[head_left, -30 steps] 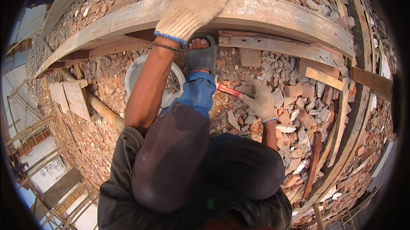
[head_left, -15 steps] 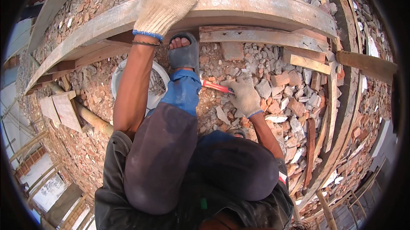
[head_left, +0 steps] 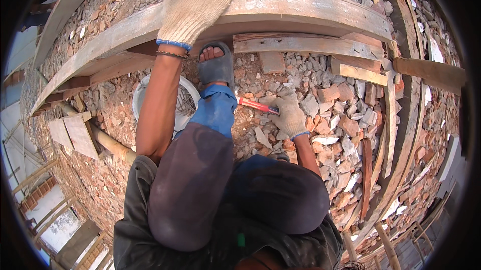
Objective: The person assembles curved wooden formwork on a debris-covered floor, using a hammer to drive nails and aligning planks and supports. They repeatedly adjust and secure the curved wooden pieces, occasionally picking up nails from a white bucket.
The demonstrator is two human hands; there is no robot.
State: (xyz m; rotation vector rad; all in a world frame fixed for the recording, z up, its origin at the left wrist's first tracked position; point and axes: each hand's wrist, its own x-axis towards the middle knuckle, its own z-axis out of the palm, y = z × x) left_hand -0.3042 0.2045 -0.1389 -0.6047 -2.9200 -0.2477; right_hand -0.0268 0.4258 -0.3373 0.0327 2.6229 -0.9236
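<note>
My left hand (head_left: 196,8), in a cream knitted glove with a blue cuff, is laid across a long, pale wooden beam (head_left: 305,5). Its fingers hook over the beam's far edge, and their tips are hidden. Low over the rubble, my gloved right hand (head_left: 290,115) closes around the dark end of a red-handled tool (head_left: 256,104). That tool points left, and my trouser leg hides its head. Just left of this leg stands a white bucket (head_left: 188,89) with thin, dark pieces inside, partly covered by my left forearm.
Broken brick and concrete (head_left: 345,119) cover the ground. A shorter timber (head_left: 305,44) lies under the beam. Long planks (head_left: 408,135) run down the right, crossed by a round pole (head_left: 431,73). At left are a bamboo pole (head_left: 112,146) and pale boards (head_left: 75,133). My sandalled foot (head_left: 216,67) is beside the beam.
The view has shifted slightly. A little more of the red handle shows beside my right hand. My left hand keeps its place on the beam.
</note>
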